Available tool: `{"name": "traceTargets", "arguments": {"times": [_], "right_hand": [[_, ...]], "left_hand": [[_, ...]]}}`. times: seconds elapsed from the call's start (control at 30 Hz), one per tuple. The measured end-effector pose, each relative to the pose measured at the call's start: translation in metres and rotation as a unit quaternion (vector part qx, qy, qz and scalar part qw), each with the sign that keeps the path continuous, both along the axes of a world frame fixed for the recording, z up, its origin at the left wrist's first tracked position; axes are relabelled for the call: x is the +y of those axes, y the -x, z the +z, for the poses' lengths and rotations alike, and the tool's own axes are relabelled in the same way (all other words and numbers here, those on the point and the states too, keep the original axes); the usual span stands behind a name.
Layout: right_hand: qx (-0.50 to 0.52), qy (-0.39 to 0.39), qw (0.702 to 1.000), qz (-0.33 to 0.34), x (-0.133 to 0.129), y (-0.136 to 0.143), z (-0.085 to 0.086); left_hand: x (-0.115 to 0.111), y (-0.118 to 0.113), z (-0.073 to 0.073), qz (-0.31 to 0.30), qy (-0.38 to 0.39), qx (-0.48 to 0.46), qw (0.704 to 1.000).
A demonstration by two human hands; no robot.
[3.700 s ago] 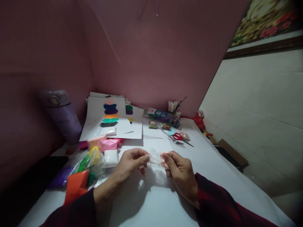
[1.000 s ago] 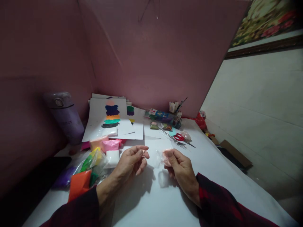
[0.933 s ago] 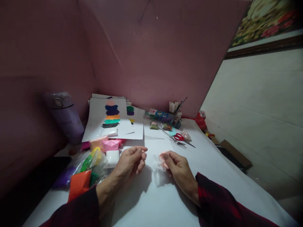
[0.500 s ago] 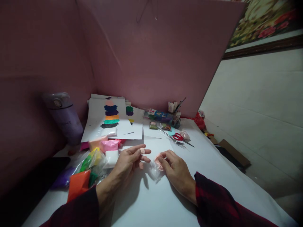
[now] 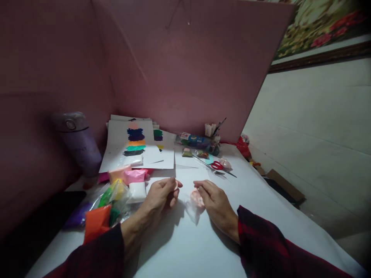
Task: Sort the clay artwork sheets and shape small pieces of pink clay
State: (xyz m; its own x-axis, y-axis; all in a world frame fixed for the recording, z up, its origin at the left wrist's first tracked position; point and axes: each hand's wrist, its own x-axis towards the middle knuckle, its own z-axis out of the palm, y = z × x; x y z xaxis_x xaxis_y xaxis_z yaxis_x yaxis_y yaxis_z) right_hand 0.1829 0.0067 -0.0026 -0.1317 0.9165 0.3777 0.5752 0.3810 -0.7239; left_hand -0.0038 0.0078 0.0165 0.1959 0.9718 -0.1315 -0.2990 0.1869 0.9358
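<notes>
Between the thumb and fingers of my left hand (image 5: 160, 196) is a small piece of pale pink clay (image 5: 176, 186), mostly covered by the fingers. To its right, my right hand (image 5: 216, 200) has its fingers closed over a clear plastic bag of pale pink clay (image 5: 197, 198), whose loose end hangs toward me. A gap of white table lies between the two hands. Close to my left wrist are soft clay packets, among them a white packet (image 5: 137, 192) and an orange packet (image 5: 97, 221).
Painted sheets (image 5: 116, 154) lie at the back left beside a purple bottle (image 5: 79, 146). Red-handled scissors (image 5: 216, 165), a fork (image 5: 220, 174) and small clay bags (image 5: 202, 154) lie at the back right. A brush holder (image 5: 210, 129) stands against the pink partition (image 5: 179, 77).
My left thumb and fingers have closed further over the clay piece. My right fingers have straightened and shifted slightly over the bag, showing more of the clay inside.
</notes>
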Motion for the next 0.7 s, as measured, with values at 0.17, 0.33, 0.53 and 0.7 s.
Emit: {"name": "traceTargets", "arguments": {"times": [0.17, 0.33, 0.53, 0.7], "right_hand": [[0.157, 0.002, 0.987, -0.031, 0.013, -0.003, -0.005], [0.251, 0.057, 0.966, -0.029, 0.015, -0.004, -0.003], [0.390, 0.027, 0.919, 0.055, 0.012, 0.001, 0.003], [0.485, 0.073, 0.867, 0.085, 0.010, 0.006, 0.008]], "left_hand": [[0.002, 0.001, -0.002, 0.010, -0.010, -0.020, 1.000], [0.006, 0.004, -0.001, 0.054, -0.037, -0.056, 0.996], [0.011, 0.006, -0.005, 0.067, -0.052, -0.051, 0.995], [0.007, 0.005, 0.000, 0.078, -0.036, -0.037, 0.996]]}}
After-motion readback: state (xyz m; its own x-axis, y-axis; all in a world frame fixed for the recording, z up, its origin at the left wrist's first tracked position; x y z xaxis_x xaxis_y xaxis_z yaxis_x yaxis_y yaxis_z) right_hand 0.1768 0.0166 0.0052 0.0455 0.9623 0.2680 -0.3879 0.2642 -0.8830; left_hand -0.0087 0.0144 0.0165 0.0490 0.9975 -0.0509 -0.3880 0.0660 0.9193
